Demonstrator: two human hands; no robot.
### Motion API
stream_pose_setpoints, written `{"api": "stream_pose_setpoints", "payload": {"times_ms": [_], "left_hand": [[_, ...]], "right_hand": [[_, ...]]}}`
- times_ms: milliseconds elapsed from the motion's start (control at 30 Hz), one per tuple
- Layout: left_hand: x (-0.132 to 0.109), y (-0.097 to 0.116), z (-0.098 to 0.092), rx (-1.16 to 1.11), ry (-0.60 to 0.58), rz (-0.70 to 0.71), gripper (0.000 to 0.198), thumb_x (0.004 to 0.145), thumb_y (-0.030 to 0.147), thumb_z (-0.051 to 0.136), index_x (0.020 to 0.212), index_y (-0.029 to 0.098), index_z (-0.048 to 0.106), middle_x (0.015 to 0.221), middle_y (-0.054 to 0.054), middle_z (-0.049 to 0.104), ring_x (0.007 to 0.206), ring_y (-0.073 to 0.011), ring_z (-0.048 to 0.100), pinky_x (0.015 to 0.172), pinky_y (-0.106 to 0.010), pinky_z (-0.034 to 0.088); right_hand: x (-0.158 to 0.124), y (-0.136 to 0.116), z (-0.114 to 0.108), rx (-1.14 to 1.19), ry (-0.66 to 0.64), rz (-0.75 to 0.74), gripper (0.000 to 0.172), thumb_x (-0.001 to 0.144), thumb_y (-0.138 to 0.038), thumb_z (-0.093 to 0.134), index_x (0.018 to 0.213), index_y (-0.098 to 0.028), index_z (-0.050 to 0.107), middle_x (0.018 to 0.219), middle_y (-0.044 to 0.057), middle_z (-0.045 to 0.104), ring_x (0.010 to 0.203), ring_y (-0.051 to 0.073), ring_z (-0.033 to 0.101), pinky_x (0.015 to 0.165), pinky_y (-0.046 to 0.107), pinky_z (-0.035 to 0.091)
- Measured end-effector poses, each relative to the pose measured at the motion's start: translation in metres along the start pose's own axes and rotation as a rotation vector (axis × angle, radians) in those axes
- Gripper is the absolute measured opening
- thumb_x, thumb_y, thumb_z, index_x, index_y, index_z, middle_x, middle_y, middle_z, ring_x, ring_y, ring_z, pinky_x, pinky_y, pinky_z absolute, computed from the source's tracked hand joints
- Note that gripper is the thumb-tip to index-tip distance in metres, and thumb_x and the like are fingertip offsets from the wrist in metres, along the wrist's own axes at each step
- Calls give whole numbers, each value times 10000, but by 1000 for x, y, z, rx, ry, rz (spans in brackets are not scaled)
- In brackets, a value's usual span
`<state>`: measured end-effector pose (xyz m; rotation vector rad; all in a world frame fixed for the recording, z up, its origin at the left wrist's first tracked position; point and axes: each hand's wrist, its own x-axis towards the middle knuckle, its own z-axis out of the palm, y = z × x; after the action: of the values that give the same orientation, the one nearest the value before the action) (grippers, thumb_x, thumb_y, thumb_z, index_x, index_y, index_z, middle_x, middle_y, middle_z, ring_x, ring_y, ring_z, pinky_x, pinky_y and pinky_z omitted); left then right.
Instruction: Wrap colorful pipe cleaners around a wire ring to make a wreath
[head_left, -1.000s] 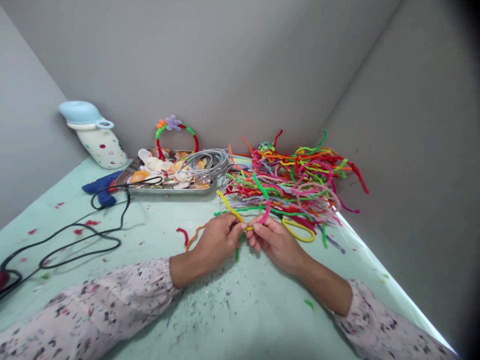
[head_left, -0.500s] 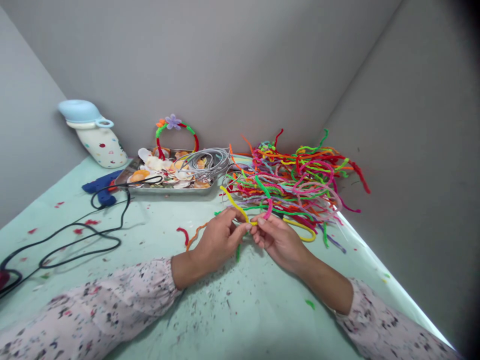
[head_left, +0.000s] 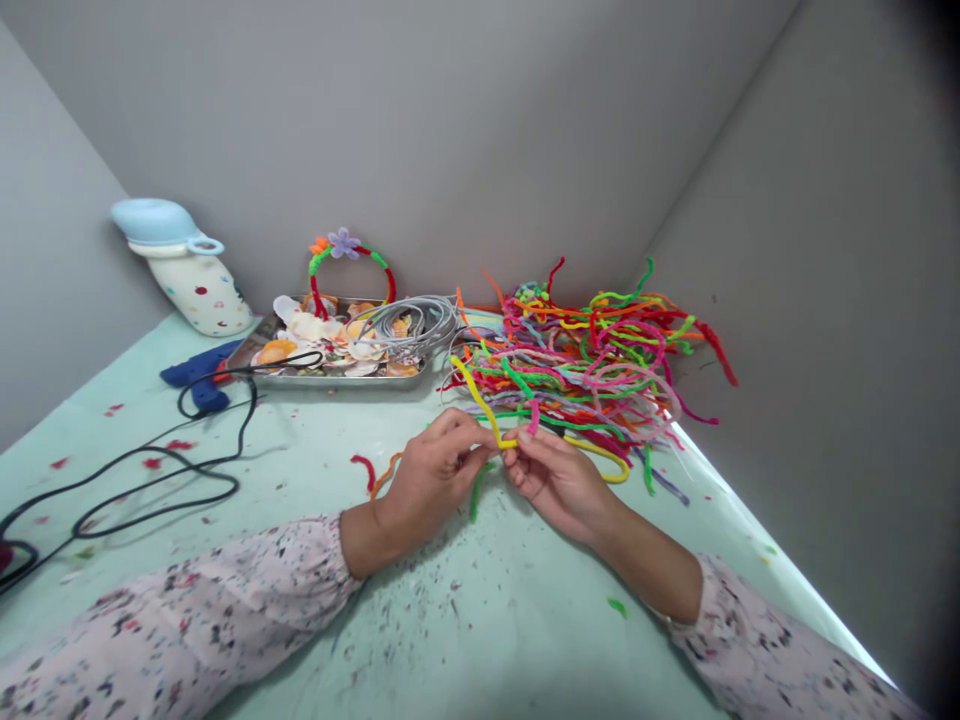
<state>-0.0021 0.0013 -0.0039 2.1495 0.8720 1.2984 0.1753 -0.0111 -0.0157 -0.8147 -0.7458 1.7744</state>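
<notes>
Both hands meet above the table at the front of the pipe cleaner pile. My right hand (head_left: 559, 475) pinches a yellow pipe cleaner (head_left: 480, 400) between thumb and fingers, along with a pink and green pipe cleaner (head_left: 534, 412) that rises from the same grip. The yellow one is bent, its free end standing up to the left. My left hand (head_left: 442, 465) is closed, thumb and forefinger pressed at the bend of the yellow pipe cleaner. A green length (head_left: 478, 490) shows below the fingertips; whether it joins the held pieces I cannot tell.
A heap of coloured pipe cleaners (head_left: 600, 370) lies behind my hands. To its left, a metal tray (head_left: 352, 382) holds shells and coiled grey wire (head_left: 416, 325); a decorated hoop (head_left: 345, 245) stands there. A blue glue gun (head_left: 199, 375), black cord (head_left: 157, 455) and bottle (head_left: 199, 285) are farther left.
The yellow pipe cleaner's free end has swung upward and to the right, standing steeper. The pink and green piece has shifted slightly left and down. Both hands stay in nearly the same place.
</notes>
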Motion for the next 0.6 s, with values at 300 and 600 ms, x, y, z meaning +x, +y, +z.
{"api": "stream_pose_setpoints", "payload": {"times_ms": [300,600], "left_hand": [[-3,-4,0,3,36,46,209,832,62,601,946,207,700,884,-34,605,800,-108,592,685,-220,487],[-2,-6,1,16,46,56,234,829,68,614,978,223,706,895,-29,616,810,-102,601,691,-211,494]], "right_hand": [[-2,0,1,5,0,5,176,774,-297,724,858,-152,672,679,14,656,569,80,567,508,183,426],[-1,0,-2,1,-20,0,162,805,-299,697,870,-152,680,694,13,654,575,73,569,514,176,424]]}}
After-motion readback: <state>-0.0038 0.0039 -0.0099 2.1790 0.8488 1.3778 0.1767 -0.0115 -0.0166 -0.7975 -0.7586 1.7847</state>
